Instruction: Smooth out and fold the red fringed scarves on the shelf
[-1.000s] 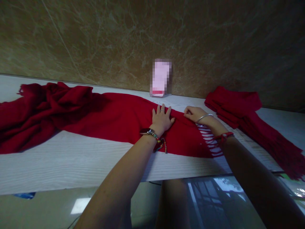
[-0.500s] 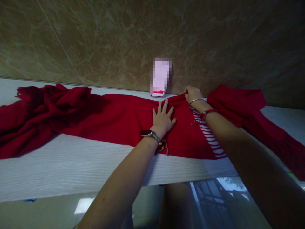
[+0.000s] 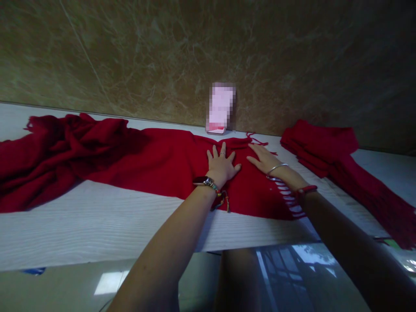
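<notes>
A red fringed scarf (image 3: 162, 160) lies stretched along a pale surface, bunched in folds at the left and flatter towards the right. My left hand (image 3: 222, 166) presses flat on it with fingers spread, a ring on one finger and a watch at the wrist. To its right, my right hand (image 3: 262, 159) rests over the scarf near its fringed end, fingers extended and apart, gripping nothing. White gaps show between the tassels below my right wrist, and a few tassels stick out beyond the far corner.
A phone (image 3: 221, 108) with a lit, blurred screen leans against the brown marbled wall (image 3: 146, 56). Another red scarf (image 3: 325, 143), folded with fringe, lies at the right. The pale wood-grain surface (image 3: 123, 225) ends at a near edge above a glossy floor (image 3: 279, 277).
My right hand has let go of the scarf's far edge and moved nearer to me, its fingers now spread. Tassels at the far corner now show. My left hand stays in place.
</notes>
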The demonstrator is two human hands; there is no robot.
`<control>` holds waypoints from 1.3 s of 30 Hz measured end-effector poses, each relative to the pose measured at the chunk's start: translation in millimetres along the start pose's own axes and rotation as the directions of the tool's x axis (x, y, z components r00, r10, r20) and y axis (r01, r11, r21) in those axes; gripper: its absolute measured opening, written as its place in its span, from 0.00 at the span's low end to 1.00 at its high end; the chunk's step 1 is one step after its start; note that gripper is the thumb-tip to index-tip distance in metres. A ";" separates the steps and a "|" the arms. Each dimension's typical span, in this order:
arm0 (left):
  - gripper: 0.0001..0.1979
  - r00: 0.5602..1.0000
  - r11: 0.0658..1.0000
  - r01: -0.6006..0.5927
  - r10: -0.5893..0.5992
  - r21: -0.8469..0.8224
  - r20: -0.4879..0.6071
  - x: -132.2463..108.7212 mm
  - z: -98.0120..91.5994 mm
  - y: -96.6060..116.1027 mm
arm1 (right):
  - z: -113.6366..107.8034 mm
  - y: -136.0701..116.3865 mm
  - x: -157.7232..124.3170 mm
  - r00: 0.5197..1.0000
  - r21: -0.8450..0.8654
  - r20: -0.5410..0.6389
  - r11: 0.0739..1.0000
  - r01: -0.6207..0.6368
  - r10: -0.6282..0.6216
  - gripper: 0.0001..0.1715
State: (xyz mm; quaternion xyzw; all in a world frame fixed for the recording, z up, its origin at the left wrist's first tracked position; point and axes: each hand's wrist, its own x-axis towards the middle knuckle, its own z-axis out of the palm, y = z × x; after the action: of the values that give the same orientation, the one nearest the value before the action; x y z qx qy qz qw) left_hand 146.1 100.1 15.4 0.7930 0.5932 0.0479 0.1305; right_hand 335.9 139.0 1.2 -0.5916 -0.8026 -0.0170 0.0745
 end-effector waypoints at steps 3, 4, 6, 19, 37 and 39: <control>0.33 0.999 0.999 0.048 -0.048 0.005 -0.003 0.1 0.0 -0.1 | 7.1 -8.9 -21.4 0.988 -0.049 0.131 0.996 -0.081 0.087 0.32; 0.34 0.998 0.998 0.070 -0.070 0.007 -0.003 -0.1 -0.1 -0.2 | 8.9 -9.6 -24.6 0.984 -0.063 0.135 0.992 -0.110 0.117 0.31; 0.37 0.994 0.994 0.108 -0.108 0.015 -0.001 -0.8 -0.7 -0.2 | 11.4 -5.9 -25.7 0.979 -0.079 0.112 0.983 -0.163 0.172 0.30; 0.38 0.993 0.992 0.118 -0.119 0.043 0.010 0.0 -1.8 -1.6 | 1.5 36.9 -32.6 0.935 0.058 -0.280 0.976 -0.212 0.220 0.24; 0.34 0.997 0.995 0.073 -0.073 0.065 0.000 -0.7 -2.3 -2.3 | -13.3 8.6 -38.6 0.842 -0.071 -0.088 0.839 -0.539 0.533 0.23; 0.34 0.998 0.995 0.070 -0.069 0.072 -0.006 -0.8 -1.7 -2.4 | -14.7 13.2 -40.2 0.800 -0.041 -0.142 0.804 -0.593 0.583 0.22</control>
State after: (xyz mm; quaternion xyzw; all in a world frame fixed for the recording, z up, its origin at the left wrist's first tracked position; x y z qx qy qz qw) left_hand 143.3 100.3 16.4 0.7759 0.6220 0.0233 0.1025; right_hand 361.6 103.2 9.3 -0.8116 -0.5720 -0.0626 0.1004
